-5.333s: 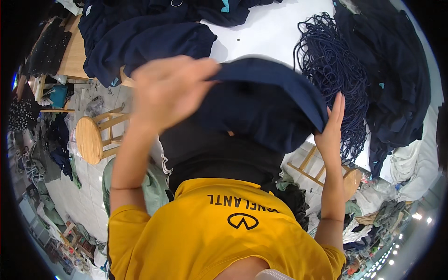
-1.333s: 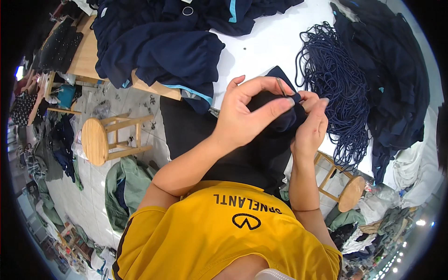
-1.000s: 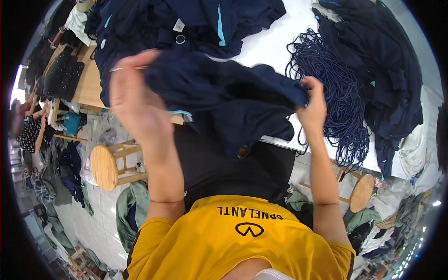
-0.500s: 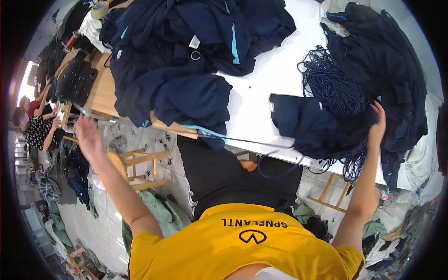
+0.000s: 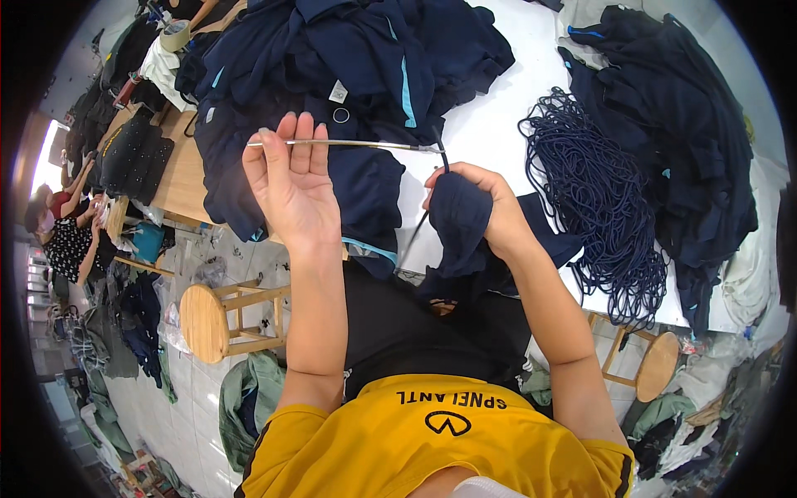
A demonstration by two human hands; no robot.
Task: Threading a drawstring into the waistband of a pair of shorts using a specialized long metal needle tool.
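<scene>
Metal rod [image 5: 357, 144], left of cord heap [image 5: 585, 199], is pinched by left fingers [image 5: 303, 159], tip at dark cord [image 5: 442, 155]; navy garment [image 5: 458, 214], nearer, is gripped by right fingers [image 5: 476, 172], apparently for steadiness.

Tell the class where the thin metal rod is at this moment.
In the head view, the rod is in the upper half, mostly left of centre, held in the left hand; its right end meets the dark cord near the right hand.
</scene>
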